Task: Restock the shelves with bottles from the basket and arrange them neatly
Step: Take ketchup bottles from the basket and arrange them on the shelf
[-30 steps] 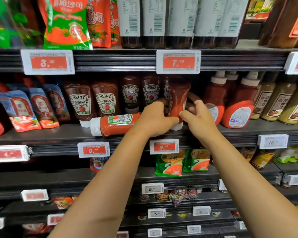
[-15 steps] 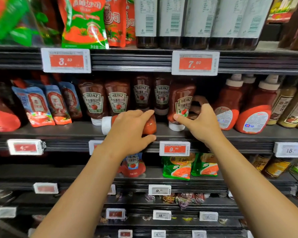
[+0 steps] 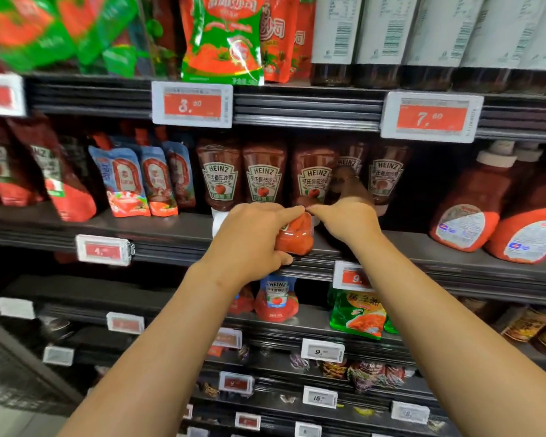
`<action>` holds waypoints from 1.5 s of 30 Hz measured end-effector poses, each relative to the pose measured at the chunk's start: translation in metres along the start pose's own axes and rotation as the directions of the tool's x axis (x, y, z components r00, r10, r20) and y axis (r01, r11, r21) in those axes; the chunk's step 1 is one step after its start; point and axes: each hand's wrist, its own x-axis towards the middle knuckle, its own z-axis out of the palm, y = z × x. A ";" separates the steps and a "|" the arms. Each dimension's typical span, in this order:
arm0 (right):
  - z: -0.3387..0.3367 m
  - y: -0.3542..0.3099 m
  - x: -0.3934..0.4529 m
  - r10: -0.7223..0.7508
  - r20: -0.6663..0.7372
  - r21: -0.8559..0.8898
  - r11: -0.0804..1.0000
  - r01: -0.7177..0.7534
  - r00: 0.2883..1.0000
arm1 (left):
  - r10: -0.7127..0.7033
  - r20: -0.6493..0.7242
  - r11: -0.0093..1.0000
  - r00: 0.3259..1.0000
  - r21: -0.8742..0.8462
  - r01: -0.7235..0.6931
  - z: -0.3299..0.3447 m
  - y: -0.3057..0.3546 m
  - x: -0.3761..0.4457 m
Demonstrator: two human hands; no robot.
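Right now the left hand (image 3: pixel 252 244) is clasping a ketchup bottle (image 3: pixel 293 236) that is lying on its side at the front edge of the shelf (image 3: pixel 407 247), fingers curled over its red body and thumb tucked under it, with its white cap (image 3: pixel 218 220) peeking out to the left of the knuckles. Probably it is being gripped this way so it can be swung upright, cap down, to match the row (image 3: pixel 262 178) standing behind it with labels facing out. Meanwhile the right hand (image 3: pixel 347 220) is reaching in just beside it, forefinger stretched toward the left hand's fingertip and nearly touching it; whether it is gripping anything is hard to tell, since its other fingers are hidden behind the hand. It seems to be steadying the standing bottles or keeping a slot open in the front rank so the lying one can go in without toppling its neighbours. No basket is showing, and the edges are blurring.
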 end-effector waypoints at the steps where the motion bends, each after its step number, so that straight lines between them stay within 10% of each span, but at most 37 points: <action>1: 0.001 -0.001 0.000 -0.013 0.006 0.015 1.000 0.013 1.000 | -0.001 -0.010 1.000 1.000 -0.011 0.001 0.000 0.000 0.000; 8: -0.028 0.023 -0.029 -0.025 -0.002 0.331 0.943 0.025 1.000 | -0.053 -0.003 0.996 0.999 -0.076 0.052 -0.004 0.002 0.001; 14: -0.056 0.009 -0.081 -0.098 0.294 0.693 0.707 -0.141 0.951 | -0.156 -0.229 0.914 0.961 -0.403 0.052 -0.002 0.049 0.016; 24: -0.098 0.011 -0.049 -0.060 0.010 0.763 0.646 0.031 0.998 | -0.264 -0.291 0.737 0.920 -0.676 -0.002 0.010 0.093 0.046; 36: -0.091 0.036 -0.010 -0.206 0.040 0.672 0.730 0.126 0.978 | -0.317 -0.357 0.847 0.879 -0.523 0.093 0.027 0.064 0.036; 41: -0.078 0.051 -0.007 -0.217 0.024 0.717 0.684 0.134 0.976 | -0.275 -0.492 0.957 0.826 -0.225 0.184 0.002 0.048 0.054; 45: -0.076 0.055 -0.010 -0.197 0.026 0.636 0.760 0.136 0.980 | -0.248 -0.337 0.965 0.908 0.001 0.264 -0.011 0.034 0.067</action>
